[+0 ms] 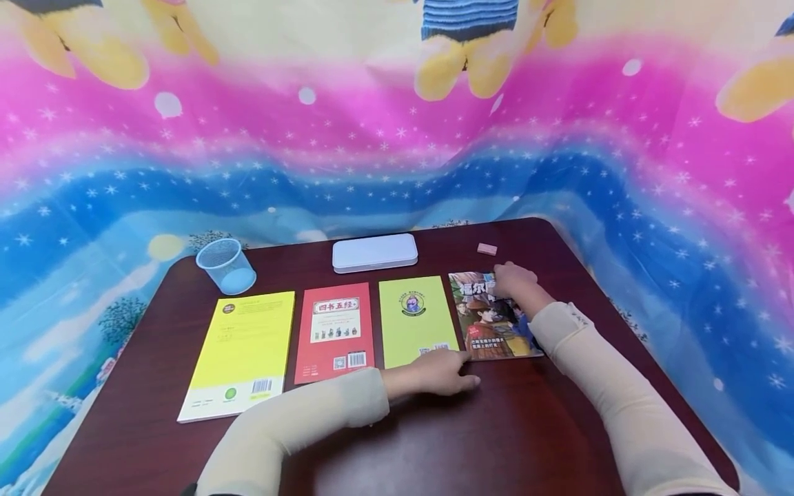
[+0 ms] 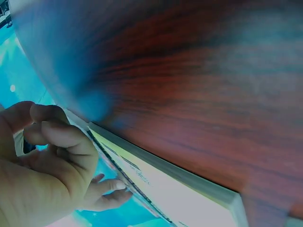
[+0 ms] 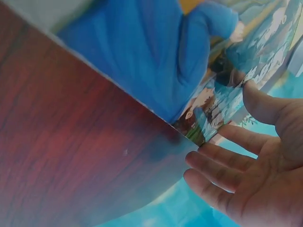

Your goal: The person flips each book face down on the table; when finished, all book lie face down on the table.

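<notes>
Four books lie in a row in the head view: a yellow book (image 1: 245,344), a red book (image 1: 335,358), a green book (image 1: 415,334) and an illustrated book (image 1: 490,331). My right hand (image 1: 516,286) is at the illustrated book's upper right corner. Its fingers (image 3: 222,170) are fairly straight along the edge, with the thumb over the cover. My left hand (image 1: 437,372) lies by the lower edge of the green book, its index fingertip near the illustrated book's lower left corner. Loosely curled fingers (image 2: 61,132) show in the left wrist view; nothing is seen held.
Behind the books stand a mesh cup (image 1: 226,265) at left, a white case (image 1: 375,253) in the middle and a small pink eraser (image 1: 486,249) at right. A patterned cloth (image 1: 397,158) hangs behind the dark wooden table (image 1: 465,448).
</notes>
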`<action>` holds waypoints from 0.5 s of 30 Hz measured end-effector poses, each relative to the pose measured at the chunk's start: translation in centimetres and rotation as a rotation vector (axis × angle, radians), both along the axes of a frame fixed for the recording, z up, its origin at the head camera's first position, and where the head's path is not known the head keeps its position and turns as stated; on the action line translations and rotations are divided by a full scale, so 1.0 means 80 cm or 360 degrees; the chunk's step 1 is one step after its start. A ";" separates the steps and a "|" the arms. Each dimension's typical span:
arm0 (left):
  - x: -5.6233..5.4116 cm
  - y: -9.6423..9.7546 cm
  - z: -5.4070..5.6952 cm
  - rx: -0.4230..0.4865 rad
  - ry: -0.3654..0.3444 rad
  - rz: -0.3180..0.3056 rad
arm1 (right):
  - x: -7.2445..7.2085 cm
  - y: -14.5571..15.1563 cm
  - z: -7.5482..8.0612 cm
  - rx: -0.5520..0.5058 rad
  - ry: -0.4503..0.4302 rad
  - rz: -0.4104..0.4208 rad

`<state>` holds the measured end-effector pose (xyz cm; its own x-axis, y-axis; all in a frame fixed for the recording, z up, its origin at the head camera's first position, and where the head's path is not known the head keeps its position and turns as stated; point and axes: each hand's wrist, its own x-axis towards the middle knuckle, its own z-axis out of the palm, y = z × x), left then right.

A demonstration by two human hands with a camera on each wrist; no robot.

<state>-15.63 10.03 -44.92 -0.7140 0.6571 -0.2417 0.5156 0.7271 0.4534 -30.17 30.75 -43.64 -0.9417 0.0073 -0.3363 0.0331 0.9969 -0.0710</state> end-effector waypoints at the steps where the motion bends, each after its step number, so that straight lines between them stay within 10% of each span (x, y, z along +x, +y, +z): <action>1: -0.001 0.002 0.001 0.0004 -0.0014 0.0021 | 0.000 0.000 -0.001 -0.0003 0.0002 -0.0002; 5: -0.004 0.008 0.002 0.0056 -0.0135 0.0150 | 0.001 0.003 -0.005 -0.0013 0.0030 -0.0015; 11: 0.000 0.015 0.002 0.0455 -0.0719 0.0547 | 0.001 0.008 -0.010 0.0038 0.0112 0.0019; 15: 0.006 0.024 0.003 0.0679 -0.0910 0.0777 | -0.002 0.008 -0.013 0.0086 0.0172 0.0077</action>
<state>-15.19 11.95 -44.66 -0.7840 0.4248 -0.4526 -0.2007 0.5164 0.8325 -30.32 31.43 -44.71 -0.9721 -0.0238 -0.2334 -0.0203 0.9996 -0.0175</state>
